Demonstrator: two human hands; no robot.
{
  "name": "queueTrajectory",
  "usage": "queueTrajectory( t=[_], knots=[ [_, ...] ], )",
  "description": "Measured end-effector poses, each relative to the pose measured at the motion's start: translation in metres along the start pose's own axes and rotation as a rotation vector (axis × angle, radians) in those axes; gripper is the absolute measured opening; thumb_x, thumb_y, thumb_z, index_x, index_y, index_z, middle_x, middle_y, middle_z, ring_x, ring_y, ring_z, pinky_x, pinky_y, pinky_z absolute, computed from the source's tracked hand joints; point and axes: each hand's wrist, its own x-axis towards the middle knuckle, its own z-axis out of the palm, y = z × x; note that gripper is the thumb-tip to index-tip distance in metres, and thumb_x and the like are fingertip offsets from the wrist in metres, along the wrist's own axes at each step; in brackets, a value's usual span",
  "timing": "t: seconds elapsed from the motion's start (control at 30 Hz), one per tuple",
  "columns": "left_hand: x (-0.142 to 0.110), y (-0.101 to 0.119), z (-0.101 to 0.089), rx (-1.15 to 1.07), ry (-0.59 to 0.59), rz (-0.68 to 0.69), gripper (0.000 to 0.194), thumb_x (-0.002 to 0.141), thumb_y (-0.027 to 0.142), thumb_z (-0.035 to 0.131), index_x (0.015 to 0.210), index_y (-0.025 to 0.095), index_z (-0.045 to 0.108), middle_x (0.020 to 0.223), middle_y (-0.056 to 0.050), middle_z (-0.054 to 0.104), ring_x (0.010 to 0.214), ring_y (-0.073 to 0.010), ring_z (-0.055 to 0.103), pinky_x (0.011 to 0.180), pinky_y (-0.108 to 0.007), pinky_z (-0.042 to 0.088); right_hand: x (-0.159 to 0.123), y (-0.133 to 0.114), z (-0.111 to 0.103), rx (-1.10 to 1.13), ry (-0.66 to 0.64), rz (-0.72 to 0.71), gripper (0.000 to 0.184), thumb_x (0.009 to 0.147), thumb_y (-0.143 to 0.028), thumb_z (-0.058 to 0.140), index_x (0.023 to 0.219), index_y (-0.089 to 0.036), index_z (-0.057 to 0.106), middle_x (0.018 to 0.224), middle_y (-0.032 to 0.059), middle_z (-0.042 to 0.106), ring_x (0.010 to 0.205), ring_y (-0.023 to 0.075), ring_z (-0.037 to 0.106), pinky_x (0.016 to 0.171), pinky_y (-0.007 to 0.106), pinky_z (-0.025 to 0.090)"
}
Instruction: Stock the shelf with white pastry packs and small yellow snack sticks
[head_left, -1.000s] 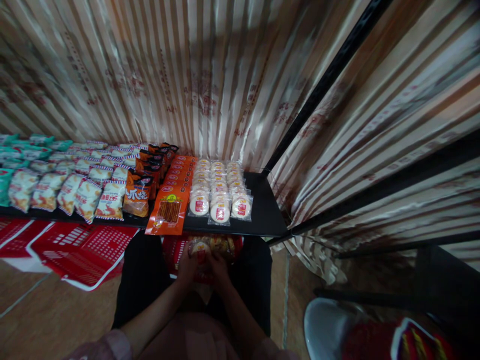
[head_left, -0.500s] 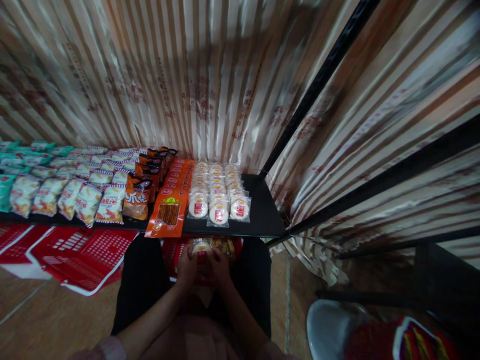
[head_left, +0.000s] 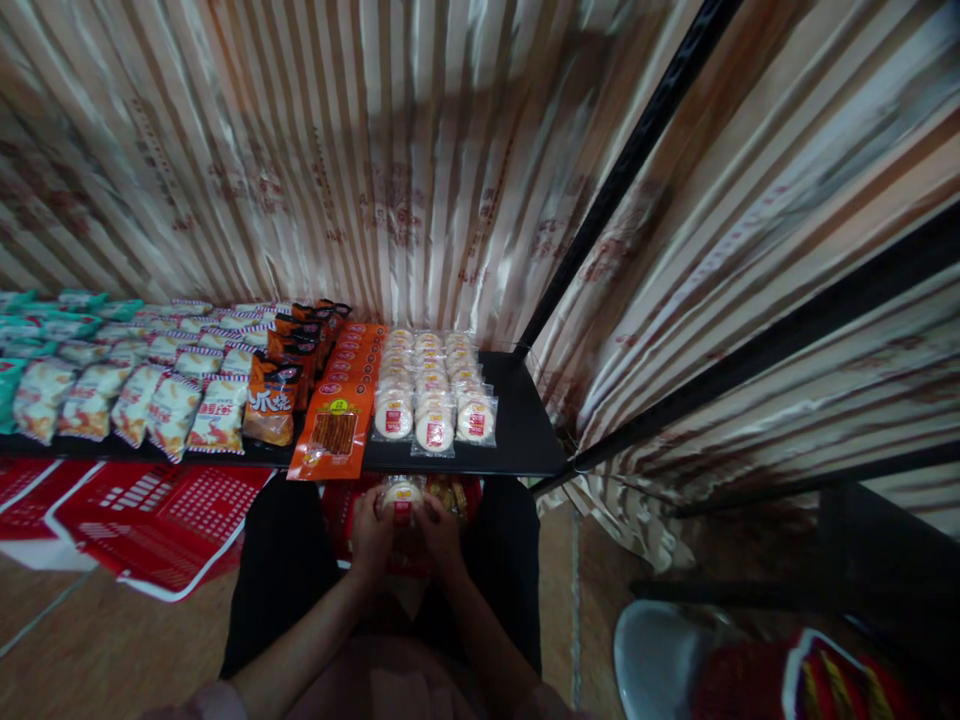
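Between my two hands is a round white cracker packet (head_left: 403, 494) in clear wrap with a red label, held just below the shelf's front edge. My left hand (head_left: 372, 530) grips its left side, and my right hand (head_left: 438, 528) has its right side. Under them, between my knees, sits a red basket (head_left: 341, 510) with more wrapped snacks in it, partly hidden by my hands. On the black shelf (head_left: 521, 425) above, similar white cracker packets (head_left: 433, 425) lie in three overlapping rows. Left of those rows lies a long orange snack packet (head_left: 334, 430).
Orange bags (head_left: 270, 400), white snack bags (head_left: 217, 410) and green bags (head_left: 9, 385) fill the shelf leftward. Red baskets (head_left: 161, 515) stand beneath it. A black metal post (head_left: 600, 220) rises at the shelf's right end before a striped curtain (head_left: 420, 150). A white stool (head_left: 649, 650) stands lower right.
The view has shifted slightly. Both hands keep the cracker packet in nearly the same place, and the shelf rows look unchanged.
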Motion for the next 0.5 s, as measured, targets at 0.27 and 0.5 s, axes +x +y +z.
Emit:
queueTrajectory(
  t=[0.27,0.5],
  knots=[
    [-0.002,0.016,-0.004,-0.031,0.065,0.052,0.028,0.073,0.025,0.050,0.096,0.015,0.063,0.097,-0.009,0.059,0.087,-0.0211,0.058,0.086,-0.034,0.047,0.001,-0.011,-0.001,-0.093,0.027,-0.103,0.025,0.068,-0.037,0.062,0.087,-0.023,0.072,0.093,0.0067,0.069,0.085,0.0241,0.064,0.079,0.035,0.050],
    [0.006,0.024,-0.010,-0.073,0.084,0.109,0.027,0.074,0.027,0.051,0.095,0.016,0.063,0.096,-0.009,0.059,0.088,-0.0212,0.058,0.084,-0.034,0.048,0.002,-0.033,0.007,-0.150,0.075,-0.224,0.028,0.072,-0.037,0.058,0.089,-0.020,0.072,0.085,0.0061,0.067,0.073,0.0187,0.060,0.070,0.030,0.050]
  ],
)
